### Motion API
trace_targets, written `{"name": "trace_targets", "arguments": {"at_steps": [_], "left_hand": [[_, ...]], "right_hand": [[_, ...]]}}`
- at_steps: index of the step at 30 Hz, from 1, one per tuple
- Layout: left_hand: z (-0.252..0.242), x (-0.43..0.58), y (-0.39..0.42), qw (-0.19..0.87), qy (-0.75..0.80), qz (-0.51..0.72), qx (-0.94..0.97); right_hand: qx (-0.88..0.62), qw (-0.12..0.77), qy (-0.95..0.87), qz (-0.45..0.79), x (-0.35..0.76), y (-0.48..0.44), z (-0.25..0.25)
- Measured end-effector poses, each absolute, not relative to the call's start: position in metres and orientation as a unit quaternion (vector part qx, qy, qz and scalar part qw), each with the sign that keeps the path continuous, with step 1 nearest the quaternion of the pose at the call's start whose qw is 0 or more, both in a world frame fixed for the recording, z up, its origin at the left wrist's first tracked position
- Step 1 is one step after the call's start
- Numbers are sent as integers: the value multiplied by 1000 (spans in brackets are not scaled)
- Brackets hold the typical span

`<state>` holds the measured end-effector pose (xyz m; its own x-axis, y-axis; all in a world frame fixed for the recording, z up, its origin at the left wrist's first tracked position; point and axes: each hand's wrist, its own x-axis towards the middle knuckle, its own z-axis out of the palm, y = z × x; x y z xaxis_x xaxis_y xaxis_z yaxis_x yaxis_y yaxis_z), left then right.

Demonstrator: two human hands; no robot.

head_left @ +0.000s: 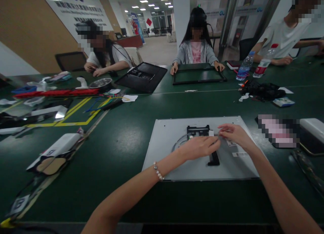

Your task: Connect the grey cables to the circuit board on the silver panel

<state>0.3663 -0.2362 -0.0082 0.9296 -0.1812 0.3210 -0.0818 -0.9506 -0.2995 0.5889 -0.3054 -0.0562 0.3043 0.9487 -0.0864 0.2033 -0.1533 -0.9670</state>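
A pale grey flat panel (177, 170), like the back of a display panel, lies on the table in front of me. On it sits a black bracket (214, 159) with a thin grey cable (178, 141) curving out to its left. My left hand (199, 148) is over the bracket and hides its middle; its fingers are pressed together, and what they hold, if anything, is hidden. Close by, my right hand (234, 134) hovers over the panel's right part, fingers stretched leftward and slightly apart. A small white piece (211, 134) shows between the hands, by the bracket.
Across the table a person holds a black frame (199, 81); a black monitor back cover (141, 77) lies beside it. Two bottles (245, 67), a black tangled bundle (263, 91) and a phone (277, 131) are right. A white-and-black packet (57, 149) and cables lie left.
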Motion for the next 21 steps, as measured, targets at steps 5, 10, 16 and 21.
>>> {"name": "trace_targets", "arguments": {"at_steps": [5,10,16,21], "left_hand": [[-5,372,-229,159,100,-182,-965],[-7,385,-238,160,136,-183,-960],[-10,386,-243,140,118,-168,-969],[-11,375,-221,114,69,-154,-979]], "right_hand": [[-658,505,-375,413,590,-305,-54],[-644,464,-441,419,585,-307,-51],[-677,483,-448,327,601,-305,-64],[-707,473,-455,264,619,-306,-74]]}}
